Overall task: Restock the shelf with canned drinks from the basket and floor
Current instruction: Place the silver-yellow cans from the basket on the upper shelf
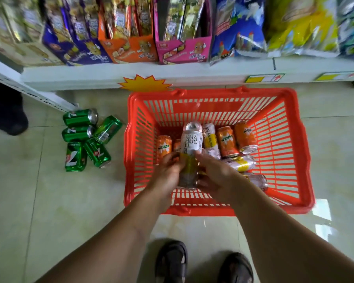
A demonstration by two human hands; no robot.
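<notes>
A red plastic basket (284, 152) stands on the floor below the white shelf (192, 72). Inside lie several orange Mirinda cans (227, 141) and white-and-yellow tea cans (240, 163). Over the basket's near half, my left hand (169, 172) and my right hand (217, 176) both grip one tall white-and-yellow tea can (190, 148), held upright between them. Several green 7UP cans (86, 137) lie on their sides on the floor to the left of the basket.
Snack boxes (131, 48) and chip bags (294, 27) fill the shelf above. A yellow starburst tag (144, 83) hangs on the shelf edge. A dark shoe (6, 111) of another person is at far left. My sandalled feet (172, 260) stand behind the basket.
</notes>
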